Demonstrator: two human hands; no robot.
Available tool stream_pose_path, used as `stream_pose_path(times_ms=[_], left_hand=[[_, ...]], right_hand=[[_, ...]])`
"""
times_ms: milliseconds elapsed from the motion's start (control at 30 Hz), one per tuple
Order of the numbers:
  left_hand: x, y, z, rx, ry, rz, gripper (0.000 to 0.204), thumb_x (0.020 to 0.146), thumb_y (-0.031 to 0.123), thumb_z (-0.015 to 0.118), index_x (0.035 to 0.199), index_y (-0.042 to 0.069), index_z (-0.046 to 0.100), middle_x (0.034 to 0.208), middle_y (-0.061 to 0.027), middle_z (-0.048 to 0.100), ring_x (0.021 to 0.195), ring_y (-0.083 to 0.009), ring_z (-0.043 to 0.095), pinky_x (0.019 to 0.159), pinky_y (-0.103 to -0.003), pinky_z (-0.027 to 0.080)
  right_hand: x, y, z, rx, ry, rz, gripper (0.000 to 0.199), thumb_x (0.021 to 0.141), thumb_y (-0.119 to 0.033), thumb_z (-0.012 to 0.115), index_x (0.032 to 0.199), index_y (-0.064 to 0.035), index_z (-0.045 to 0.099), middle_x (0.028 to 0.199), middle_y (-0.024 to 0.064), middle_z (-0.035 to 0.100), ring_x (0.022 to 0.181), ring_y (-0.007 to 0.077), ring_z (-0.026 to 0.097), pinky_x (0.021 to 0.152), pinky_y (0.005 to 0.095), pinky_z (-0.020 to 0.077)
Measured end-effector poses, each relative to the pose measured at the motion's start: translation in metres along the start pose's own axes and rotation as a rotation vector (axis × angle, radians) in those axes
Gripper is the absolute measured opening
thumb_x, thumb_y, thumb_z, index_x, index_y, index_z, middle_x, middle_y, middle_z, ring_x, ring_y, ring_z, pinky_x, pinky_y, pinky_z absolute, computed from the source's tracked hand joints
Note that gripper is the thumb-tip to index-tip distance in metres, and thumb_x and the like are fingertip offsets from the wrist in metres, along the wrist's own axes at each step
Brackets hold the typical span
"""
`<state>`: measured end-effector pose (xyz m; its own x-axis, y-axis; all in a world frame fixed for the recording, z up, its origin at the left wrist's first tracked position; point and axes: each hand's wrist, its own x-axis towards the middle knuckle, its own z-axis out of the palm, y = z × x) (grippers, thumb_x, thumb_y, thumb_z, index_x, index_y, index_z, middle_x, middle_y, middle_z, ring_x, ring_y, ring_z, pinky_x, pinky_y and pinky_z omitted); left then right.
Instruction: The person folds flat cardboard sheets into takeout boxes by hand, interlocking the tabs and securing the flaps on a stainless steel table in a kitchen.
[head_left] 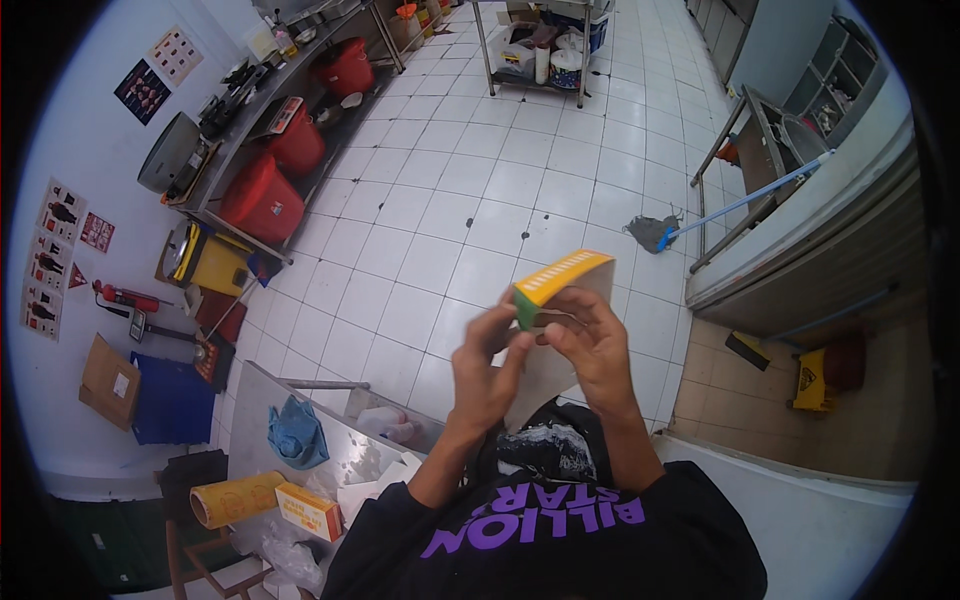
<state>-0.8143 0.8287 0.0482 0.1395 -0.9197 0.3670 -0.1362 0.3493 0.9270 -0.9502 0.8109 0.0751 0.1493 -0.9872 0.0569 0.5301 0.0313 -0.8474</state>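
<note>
Up in front of my chest, above the white tiled floor (470, 190), both hands hold a small yellow carton (565, 278) with a green end and pale inner faces. My left hand (487, 362) has its fingers curled round the near green corner, and my right hand (592, 345) pinches the flap from the right side; both grips are closed on the card, neither hand is free. I judge the carton to be partly folded into shape: one yellow panel stands up, but the white flap hangs loose below it, so the closing of the sides seems left to do. Whether the near corner is already tucked I cannot tell, because the fingers cover it.

Near left, a steel table (262, 400) carries a blue cloth (297, 432), a yellow roll (237, 497) and another orange carton (309, 510), with clear plastic wrap beside them. Further left, red tubs (265, 200) sit under a long steel bench (250, 120). Far right, a blue-handled mop (700, 218) leans at a steel sink frame (760, 140), and a yellow wet-floor sign (815, 380) stands on the brown tiles. Nothing lies between my hands and the carton; only my dark sleeves crowd the lower view.
</note>
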Motion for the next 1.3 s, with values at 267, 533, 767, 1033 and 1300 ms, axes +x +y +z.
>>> stream_pose_path(times_ms=[267, 533, 767, 1033, 1300], left_hand=[[0.016, 0.004, -0.024, -0.216, 0.236, -0.183, 0.040, 0.094, 0.018, 0.049, 0.128, 0.002, 0.033, 0.111, -0.0176, 0.057, 0.092, -0.0135, 0.057, 0.072, -0.023, 0.046], [0.012, 0.001, -0.021, -0.267, 0.220, -0.220, 0.041, 0.094, 0.020, 0.050, 0.128, 0.002, 0.034, 0.110, -0.0146, 0.058, 0.086, -0.0096, 0.056, 0.067, -0.019, 0.045], [0.012, -0.004, -0.018, -0.338, 0.343, -0.231, 0.041, 0.095, 0.021, 0.049, 0.127, 0.001, 0.033, 0.109, -0.0108, 0.057, 0.085, -0.0075, 0.055, 0.062, -0.018, 0.044], [0.010, 0.002, -0.005, -0.362, 0.337, -0.309, 0.041, 0.095, 0.021, 0.049, 0.127, 0.002, 0.032, 0.115, -0.0121, 0.053, 0.093, -0.0101, 0.055, 0.064, -0.019, 0.046], [0.007, 0.004, -0.003, -0.441, 0.345, -0.291, 0.044, 0.095, 0.019, 0.048, 0.130, 0.003, 0.026, 0.123, -0.0153, 0.045, 0.109, -0.0199, 0.051, 0.083, -0.031, 0.050]], right_hand=[[0.009, -0.008, -0.045, -0.504, 0.191, -0.180, 0.032, 0.088, -0.016, 0.060, 0.114, 0.0031, 0.055, 0.101, 0.0095, 0.061, 0.087, 0.0137, 0.058, 0.077, 0.0264, 0.0466], [0.006, -0.002, -0.045, -0.519, 0.099, 0.100, 0.033, 0.090, -0.020, 0.058, 0.112, 0.0046, 0.057, 0.095, 0.0128, 0.065, 0.090, 0.0152, 0.062, 0.079, 0.0257, 0.0475], [0.004, 0.004, -0.055, -0.817, 0.118, 0.044, 0.033, 0.084, -0.019, 0.066, 0.108, 0.0029, 0.059, 0.101, 0.0183, 0.064, 0.095, 0.0203, 0.063, 0.080, 0.0300, 0.0486], [-0.007, 0.025, -0.045, -1.172, 0.184, -0.363, 0.010, 0.076, -0.010, 0.069, 0.082, -0.0044, 0.065, 0.104, 0.0099, 0.064, 0.098, 0.0244, 0.061, 0.090, 0.0436, 0.0409], [-0.007, 0.024, -0.038, -1.393, 0.027, -0.262, 0.081, 0.067, -0.053, 0.072, 0.128, -0.0109, 0.042, 0.131, 0.0183, 0.043, 0.129, 0.0333, 0.034, 0.103, 0.0606, 0.0081]])
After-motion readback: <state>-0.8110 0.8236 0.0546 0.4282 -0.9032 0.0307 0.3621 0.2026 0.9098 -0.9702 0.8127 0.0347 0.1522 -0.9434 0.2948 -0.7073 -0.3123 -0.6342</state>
